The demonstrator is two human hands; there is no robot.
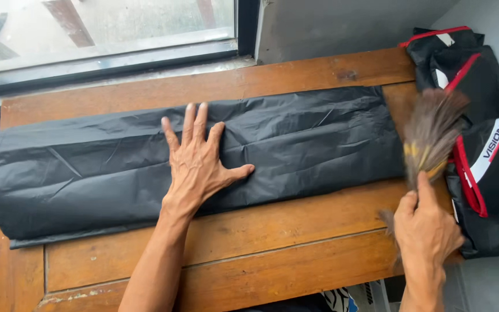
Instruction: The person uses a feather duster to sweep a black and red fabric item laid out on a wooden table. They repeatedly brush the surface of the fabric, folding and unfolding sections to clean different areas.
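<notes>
Flat now: left hand [198, 163] pressed palm-down, fingers spread apart, on folded black plastic sheet [88, 167] near its middle. Right hand [427, 228] clenched around handle of feather duster [431, 136], blurred brown feathers up near sheet's right end. Sheet stretched lengthwise across wooden table [272, 242], creased, left end overhanging edge. Black bag with red trim [492, 190] just beside duster, against right wall. Window [105, 34] beyond table's far edge.
</notes>
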